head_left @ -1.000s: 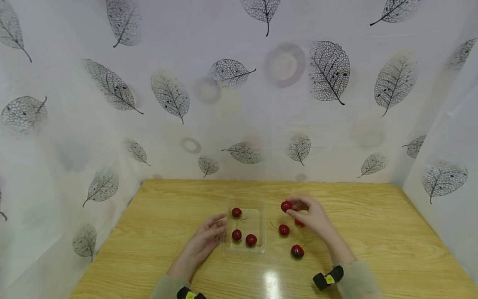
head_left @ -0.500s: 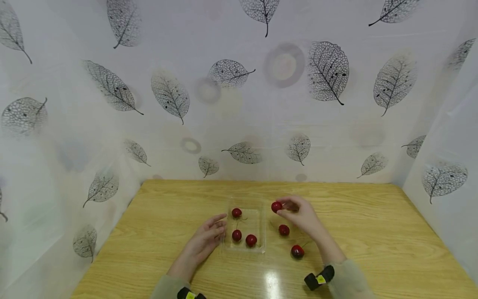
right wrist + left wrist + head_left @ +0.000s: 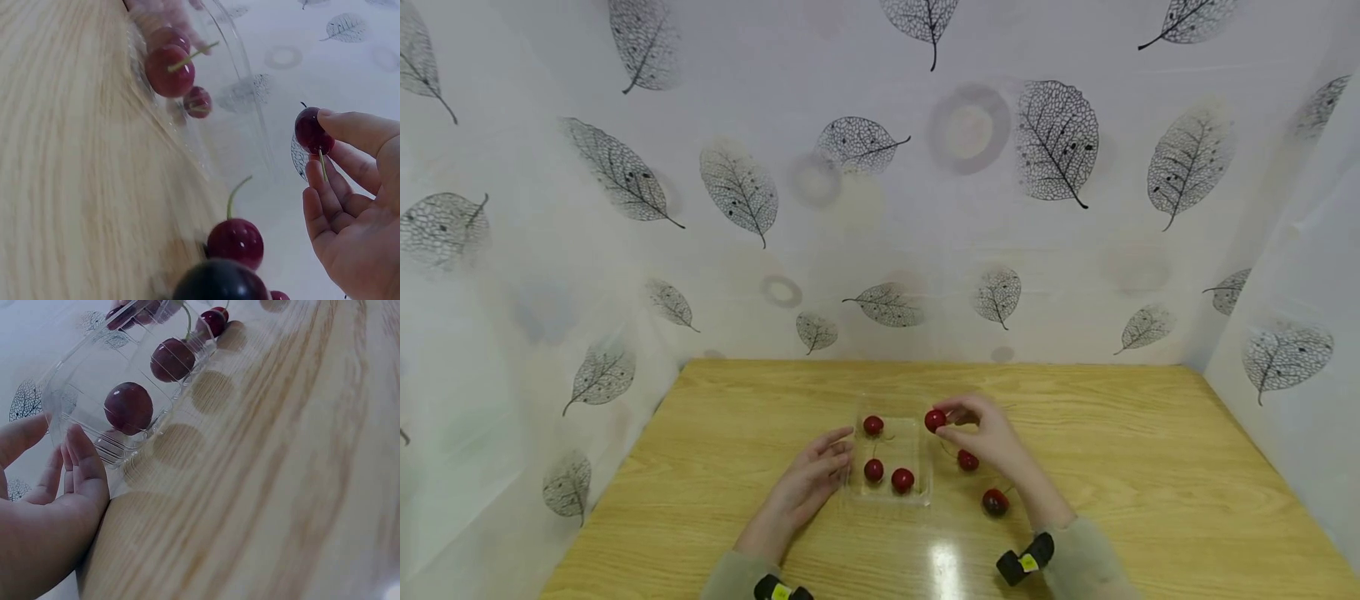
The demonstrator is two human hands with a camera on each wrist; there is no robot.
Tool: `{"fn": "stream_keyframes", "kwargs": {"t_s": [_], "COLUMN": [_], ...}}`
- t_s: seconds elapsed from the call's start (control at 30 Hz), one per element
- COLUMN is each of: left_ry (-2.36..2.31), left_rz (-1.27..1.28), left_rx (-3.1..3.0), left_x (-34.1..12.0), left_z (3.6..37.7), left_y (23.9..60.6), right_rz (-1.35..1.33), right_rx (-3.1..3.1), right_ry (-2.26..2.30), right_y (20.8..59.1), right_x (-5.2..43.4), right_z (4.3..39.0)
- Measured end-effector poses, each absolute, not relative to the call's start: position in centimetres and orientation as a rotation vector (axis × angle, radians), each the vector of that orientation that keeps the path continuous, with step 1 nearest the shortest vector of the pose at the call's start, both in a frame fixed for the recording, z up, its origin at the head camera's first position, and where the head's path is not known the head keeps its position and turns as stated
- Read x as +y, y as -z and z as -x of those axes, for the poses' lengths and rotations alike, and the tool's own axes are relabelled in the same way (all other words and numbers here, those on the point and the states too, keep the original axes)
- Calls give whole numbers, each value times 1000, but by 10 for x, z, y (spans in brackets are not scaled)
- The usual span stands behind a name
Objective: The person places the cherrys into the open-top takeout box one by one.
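Note:
A clear plastic box (image 3: 907,443) stands on the table with three cherries in it, among them one cherry (image 3: 902,480) at its near side. My left hand (image 3: 811,482) lies along the box's left wall with relaxed fingers, the fingertips (image 3: 76,434) right at the plastic in the left wrist view. Thumb and fingers of my right hand (image 3: 987,435) pinch another cherry (image 3: 935,420) at the box's right rim, above table height. Its green stem (image 3: 323,164) hangs toward the palm in the right wrist view.
Right of the box, a red cherry (image 3: 967,460) and a darker cherry (image 3: 996,502) lie on the wooden table (image 3: 1150,467). A further small cherry (image 3: 279,295) peeks out behind them in the right wrist view. A leaf-patterned sheet (image 3: 895,225) walls the table's back and sides.
My right hand has carried the pinched cherry leftward from over the loose cherries to the box's right rim. My left hand has stayed at the box.

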State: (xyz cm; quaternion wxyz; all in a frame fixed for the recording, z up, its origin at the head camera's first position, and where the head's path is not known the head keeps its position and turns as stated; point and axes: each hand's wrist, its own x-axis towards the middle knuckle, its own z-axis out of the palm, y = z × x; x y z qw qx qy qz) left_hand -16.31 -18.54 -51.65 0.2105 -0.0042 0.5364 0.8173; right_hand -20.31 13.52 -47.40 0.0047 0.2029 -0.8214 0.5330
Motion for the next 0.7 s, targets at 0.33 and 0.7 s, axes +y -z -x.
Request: {"fn": "stream_keyframes", "kwargs": {"t_s": [0.33,0.7], "left_ry": [-2267,-2272], "left_rz": [7,22], "left_rx": [1501,1488], "left_x": [-186,-186], "left_z": [165,164], "left_y": [518,517], "right_rz": [-655,-871], "right_rx": [-2623,-2543], "right_ry": [-1672,-1638], "right_y": [473,480], "right_x": [117,100], "right_z": [198,197]}}
